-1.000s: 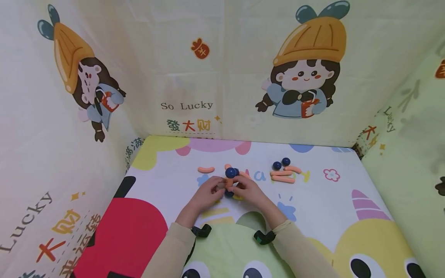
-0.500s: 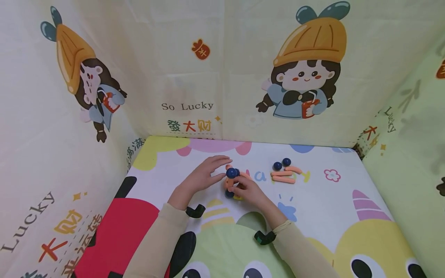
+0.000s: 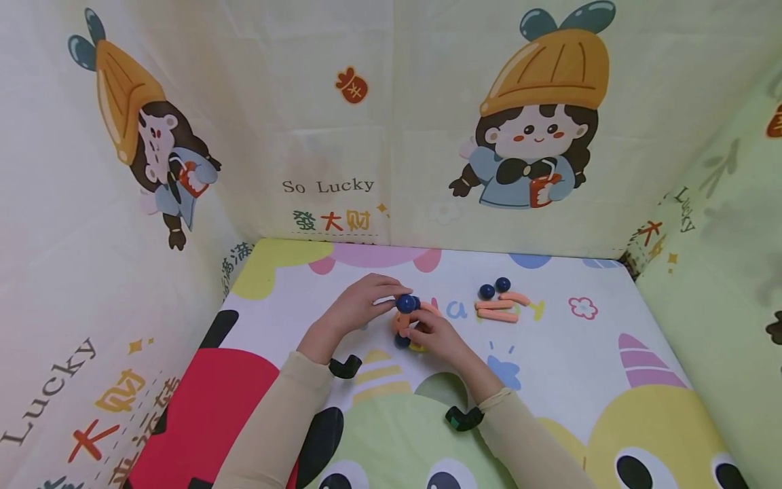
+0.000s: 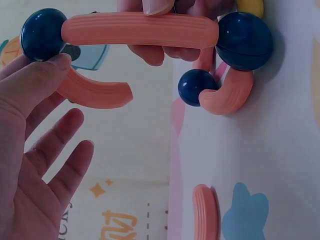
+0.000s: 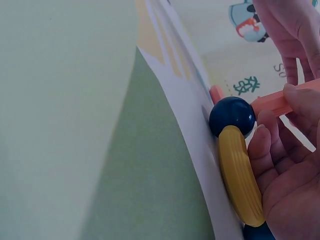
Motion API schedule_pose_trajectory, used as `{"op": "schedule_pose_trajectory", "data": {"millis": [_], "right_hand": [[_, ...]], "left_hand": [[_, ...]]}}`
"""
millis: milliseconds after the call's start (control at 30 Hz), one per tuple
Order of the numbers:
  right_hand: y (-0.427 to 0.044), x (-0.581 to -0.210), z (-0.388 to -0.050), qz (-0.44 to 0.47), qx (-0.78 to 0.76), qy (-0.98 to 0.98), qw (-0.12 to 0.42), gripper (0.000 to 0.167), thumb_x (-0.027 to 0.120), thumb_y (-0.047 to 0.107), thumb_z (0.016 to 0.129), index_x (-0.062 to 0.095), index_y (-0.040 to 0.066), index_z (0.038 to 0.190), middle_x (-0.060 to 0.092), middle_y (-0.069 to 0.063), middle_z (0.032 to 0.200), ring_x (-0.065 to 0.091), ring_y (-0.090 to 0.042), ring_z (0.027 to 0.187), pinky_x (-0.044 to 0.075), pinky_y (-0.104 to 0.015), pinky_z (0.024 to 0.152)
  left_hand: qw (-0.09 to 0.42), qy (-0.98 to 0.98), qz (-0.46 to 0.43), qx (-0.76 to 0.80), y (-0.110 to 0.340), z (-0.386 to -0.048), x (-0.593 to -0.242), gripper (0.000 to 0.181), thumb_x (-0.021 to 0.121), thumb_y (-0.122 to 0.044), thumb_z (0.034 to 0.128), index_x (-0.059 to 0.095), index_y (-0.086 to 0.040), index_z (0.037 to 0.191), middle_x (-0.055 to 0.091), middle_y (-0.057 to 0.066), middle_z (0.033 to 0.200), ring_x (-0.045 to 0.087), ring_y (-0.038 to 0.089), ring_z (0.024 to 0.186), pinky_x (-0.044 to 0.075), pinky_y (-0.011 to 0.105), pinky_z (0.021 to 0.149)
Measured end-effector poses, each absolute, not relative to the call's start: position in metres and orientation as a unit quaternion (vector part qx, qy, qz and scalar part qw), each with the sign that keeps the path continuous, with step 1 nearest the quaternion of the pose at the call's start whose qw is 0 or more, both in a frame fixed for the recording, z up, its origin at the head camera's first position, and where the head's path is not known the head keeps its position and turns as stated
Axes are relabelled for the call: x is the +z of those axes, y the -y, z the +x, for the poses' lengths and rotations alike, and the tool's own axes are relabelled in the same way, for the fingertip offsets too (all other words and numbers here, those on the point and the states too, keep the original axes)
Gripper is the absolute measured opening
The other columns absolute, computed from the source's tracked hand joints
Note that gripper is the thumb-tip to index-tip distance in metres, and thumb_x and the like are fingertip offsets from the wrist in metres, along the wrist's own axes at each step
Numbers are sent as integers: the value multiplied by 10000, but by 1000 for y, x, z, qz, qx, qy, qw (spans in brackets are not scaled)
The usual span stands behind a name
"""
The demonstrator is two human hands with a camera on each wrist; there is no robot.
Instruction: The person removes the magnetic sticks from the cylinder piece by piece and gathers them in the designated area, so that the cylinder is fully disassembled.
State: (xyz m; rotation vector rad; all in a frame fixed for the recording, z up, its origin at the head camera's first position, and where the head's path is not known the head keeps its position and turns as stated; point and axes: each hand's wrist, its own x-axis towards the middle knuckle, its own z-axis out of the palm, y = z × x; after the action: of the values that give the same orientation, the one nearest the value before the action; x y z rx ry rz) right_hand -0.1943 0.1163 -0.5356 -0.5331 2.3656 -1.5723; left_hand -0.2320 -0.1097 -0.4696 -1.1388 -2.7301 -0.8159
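A toy frame of ridged rods and dark blue balls stands on the table in front of me. In the head view my left hand (image 3: 360,303) is at its top ball (image 3: 406,303). The left wrist view shows the thumb and a finger pinching that ball where a curved orange rod (image 4: 102,94) meets it; the other fingers are spread. My right hand (image 3: 438,335) grips the upright orange rod (image 4: 140,30) below. That rod stands on a lower ball (image 4: 245,41), which also joins a yellow curved rod (image 5: 240,175). The hands partly hide the frame.
To the right lie two loose blue balls (image 3: 487,291) and several orange rods (image 3: 497,316). A single orange rod (image 4: 205,212) rests on the patterned tabletop (image 3: 550,353) left of the frame. Printed cloth walls (image 3: 415,136) stand around the back and sides.
My left hand has left the middle of the frame, swung up and left with fingers spread, then closed in on the top ball. The right hand has kept its hold on the upright rod.
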Motion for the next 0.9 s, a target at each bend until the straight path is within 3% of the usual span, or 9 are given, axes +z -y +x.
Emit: {"op": "schedule_pose_trajectory", "data": {"millis": [367,567,900], "right_hand": [[-117,-537,-194,-177,-534,-817,128,140,654,276,964,670,215,1089,620,-4,1058,572,-187,779,493,-272,652],[-116,-537,-194,-171,-532,-819,126,148,665,288,956,678,221,1087,643,-11,1049,585,-187,770,498,-277,642],[-115,-535,-193,-157,-528,-824,132,117,664,274,957,674,220,1061,653,-45,991,578,-186,750,492,-282,630]], "left_hand": [[51,889,-368,-267,111,-233,-468,352,666,-208,953,672,-326,1284,654,-45,1177,595,166,1112,505,359,974],[-1,907,-295,-301,114,-234,-473,412,645,-302,966,584,-332,1373,660,-102,1079,611,163,1093,515,387,966],[-15,908,-202,-367,126,-232,-494,316,690,-288,937,683,-220,1246,666,-72,1080,599,122,912,539,325,821]]}}
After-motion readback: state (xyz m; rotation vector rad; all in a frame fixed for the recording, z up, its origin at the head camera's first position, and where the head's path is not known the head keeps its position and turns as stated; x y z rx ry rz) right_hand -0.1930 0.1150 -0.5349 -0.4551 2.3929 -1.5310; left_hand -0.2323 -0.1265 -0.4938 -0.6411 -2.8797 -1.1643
